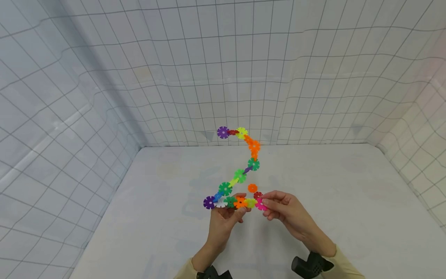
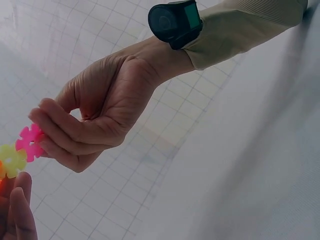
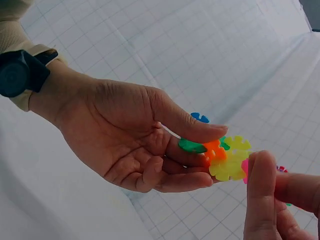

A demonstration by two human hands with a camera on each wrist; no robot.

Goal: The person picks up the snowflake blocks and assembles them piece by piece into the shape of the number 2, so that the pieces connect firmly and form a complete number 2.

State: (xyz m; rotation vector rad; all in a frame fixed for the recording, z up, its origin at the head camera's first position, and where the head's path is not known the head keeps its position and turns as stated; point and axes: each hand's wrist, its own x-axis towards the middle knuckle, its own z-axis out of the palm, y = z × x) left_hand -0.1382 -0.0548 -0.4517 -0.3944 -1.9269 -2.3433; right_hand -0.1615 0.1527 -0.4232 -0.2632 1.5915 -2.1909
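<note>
A chain of flower-shaped plastic snap discs (image 1: 225,188) runs between and beyond my hands, bending up to a purple disc (image 1: 223,132) at its far end. My left hand (image 1: 223,226) pinches the chain's near stretch at an orange disc (image 1: 240,202), thumb in front and fingers behind. A yellow disc (image 3: 226,169) shows between the two hands. At the right, my right hand (image 1: 289,213) pinches a pink disc (image 1: 261,204) between thumb and fingers. A red disc (image 1: 258,195) and an orange round disc (image 1: 252,188) continue upward from the pink one.
A pale tabletop (image 1: 153,217) lies beneath the hands. White sheeting with a dark grid (image 1: 244,77) surrounds it at the back and sides. Each wrist wears a black camera (image 1: 310,265).
</note>
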